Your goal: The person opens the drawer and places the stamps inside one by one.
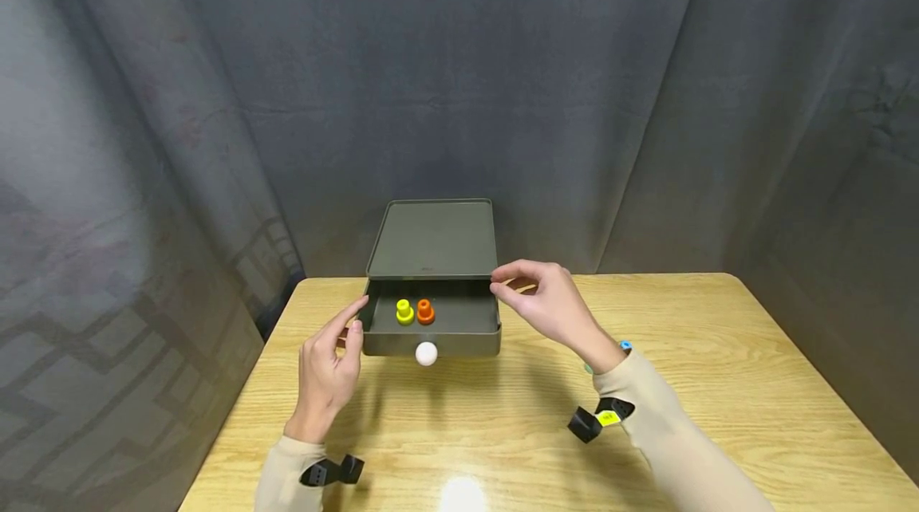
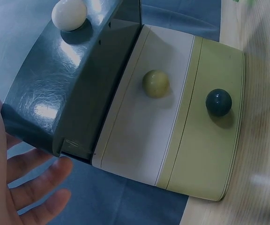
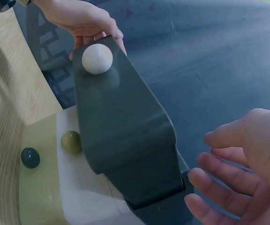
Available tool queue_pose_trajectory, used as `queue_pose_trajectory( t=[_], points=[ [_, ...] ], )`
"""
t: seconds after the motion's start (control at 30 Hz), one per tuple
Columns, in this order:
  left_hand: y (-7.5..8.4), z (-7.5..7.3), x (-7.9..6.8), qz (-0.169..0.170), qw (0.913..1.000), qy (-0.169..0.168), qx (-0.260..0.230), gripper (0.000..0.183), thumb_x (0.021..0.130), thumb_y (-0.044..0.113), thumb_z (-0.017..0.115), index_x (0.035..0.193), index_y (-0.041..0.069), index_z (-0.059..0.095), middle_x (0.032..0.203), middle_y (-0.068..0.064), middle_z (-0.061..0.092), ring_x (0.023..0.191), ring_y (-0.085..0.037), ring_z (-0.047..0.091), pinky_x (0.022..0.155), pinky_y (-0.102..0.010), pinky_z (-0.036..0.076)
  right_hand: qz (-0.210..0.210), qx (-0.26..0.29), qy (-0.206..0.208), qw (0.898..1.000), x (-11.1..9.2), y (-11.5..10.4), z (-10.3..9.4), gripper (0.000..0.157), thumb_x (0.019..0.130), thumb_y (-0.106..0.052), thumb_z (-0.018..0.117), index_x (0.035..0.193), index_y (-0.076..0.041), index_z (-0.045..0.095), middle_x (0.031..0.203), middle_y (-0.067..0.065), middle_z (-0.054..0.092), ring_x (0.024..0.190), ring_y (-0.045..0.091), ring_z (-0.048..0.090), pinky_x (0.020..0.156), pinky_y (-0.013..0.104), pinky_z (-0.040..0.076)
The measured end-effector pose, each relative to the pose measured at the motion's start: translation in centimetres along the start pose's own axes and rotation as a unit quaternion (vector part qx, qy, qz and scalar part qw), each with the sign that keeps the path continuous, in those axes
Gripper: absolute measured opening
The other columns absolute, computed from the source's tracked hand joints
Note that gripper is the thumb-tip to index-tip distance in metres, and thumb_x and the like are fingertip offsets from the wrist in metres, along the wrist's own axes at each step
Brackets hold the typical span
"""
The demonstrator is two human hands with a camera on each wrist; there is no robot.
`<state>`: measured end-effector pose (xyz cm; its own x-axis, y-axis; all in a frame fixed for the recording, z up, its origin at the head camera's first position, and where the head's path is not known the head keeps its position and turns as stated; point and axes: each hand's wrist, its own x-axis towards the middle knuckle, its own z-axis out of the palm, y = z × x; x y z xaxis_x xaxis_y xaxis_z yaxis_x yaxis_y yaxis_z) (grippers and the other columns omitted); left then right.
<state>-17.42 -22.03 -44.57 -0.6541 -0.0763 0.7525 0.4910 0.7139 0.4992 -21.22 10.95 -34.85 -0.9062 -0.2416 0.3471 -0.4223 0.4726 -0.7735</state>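
A small chest with a dark grey top drawer (image 1: pixel 436 344) stands on the table, that drawer pulled out toward me. Its white knob (image 1: pixel 427 353) faces me. Inside stand a yellow peg-like piece (image 1: pixel 405 313) and an orange one (image 1: pixel 425 312), side by side. My left hand (image 1: pixel 326 368) is at the drawer's left side, fingers fairly straight, fingertips right at its edge and front corner. My right hand (image 1: pixel 549 301) is by the chest's right side, near the front corner of the lid-like top (image 1: pixel 434 241). Its fingers are loosely bent with nothing between them.
Below the top drawer, the left wrist view shows a white drawer (image 2: pixel 130 126) with an olive knob (image 2: pixel 155 84) and a green drawer (image 2: pixel 200 150) with a dark knob (image 2: pixel 218 102). Both are pushed in. The wooden table (image 1: pixel 682 360) meets grey curtains (image 1: pixel 445 81) behind.
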Motion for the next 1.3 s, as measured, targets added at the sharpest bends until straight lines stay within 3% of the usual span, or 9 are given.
queue_pose_trajectory(
  t=[0.23, 0.5, 0.93, 1.17, 1.3],
  points=[
    [0.0, 0.0, 0.1, -0.005, 1.0000, -0.003, 0.002, 0.038, 0.100, 0.007, 0.061, 0.134, 0.016, 0.076, 0.114, -0.012, 0.082, 0.071, -0.013, 0.070, 0.066, -0.024, 0.056, 0.002, -0.008, 0.012, 1.000, -0.6, 0.8, -0.5, 0.014, 0.096, -0.014, 0.079, 0.109, -0.009, 0.082, 0.106, 0.006, 0.082, 0.093, 0.020, 0.077, 0.080, 0.030, 0.063],
    [0.1, 0.2, 0.0, 0.002, 1.0000, 0.003, -0.003, 0.038, 0.100, 0.006, 0.060, 0.134, 0.015, 0.076, 0.113, -0.013, 0.082, 0.070, -0.014, 0.071, 0.066, -0.019, 0.054, 0.021, -0.017, 0.019, 0.999, -1.4, 2.4, -1.2, 0.015, 0.096, -0.015, 0.079, 0.110, -0.009, 0.082, 0.107, 0.007, 0.082, 0.093, 0.020, 0.078, 0.082, 0.034, 0.063],
    [0.1, 0.1, -0.1, 0.016, 0.9998, 0.010, -0.004, 0.038, 0.099, 0.006, 0.060, 0.133, 0.014, 0.076, 0.114, -0.013, 0.081, 0.070, -0.015, 0.070, 0.066, -0.018, 0.054, 0.040, -0.049, 0.033, 0.997, -3.4, 5.5, -1.7, 0.016, 0.096, -0.014, 0.078, 0.111, -0.007, 0.082, 0.108, 0.008, 0.082, 0.095, 0.024, 0.079, 0.080, 0.024, 0.061],
    [0.1, 0.2, -0.1, 0.023, 0.9997, 0.011, -0.008, 0.039, 0.099, 0.005, 0.060, 0.133, 0.014, 0.076, 0.116, -0.012, 0.081, 0.070, -0.015, 0.071, 0.066, -0.017, 0.054, 0.067, -0.050, 0.030, 0.996, -4.8, 7.3, -2.8, 0.030, 0.099, -0.016, 0.076, 0.126, -0.004, 0.075, 0.109, 0.010, 0.082, 0.096, 0.025, 0.078, 0.077, 0.023, 0.058],
    [0.1, 0.2, -0.1, 0.023, 0.9997, 0.011, -0.008, 0.039, 0.099, 0.005, 0.060, 0.133, 0.014, 0.076, 0.116, -0.010, 0.081, 0.071, -0.014, 0.071, 0.067, -0.016, 0.053, 0.083, -0.060, 0.029, 0.994, -5.8, 8.1, -3.7, 0.031, 0.101, -0.021, 0.075, 0.128, -0.005, 0.075, 0.112, 0.010, 0.081, 0.098, 0.026, 0.076, 0.074, 0.023, 0.057]
  ],
)
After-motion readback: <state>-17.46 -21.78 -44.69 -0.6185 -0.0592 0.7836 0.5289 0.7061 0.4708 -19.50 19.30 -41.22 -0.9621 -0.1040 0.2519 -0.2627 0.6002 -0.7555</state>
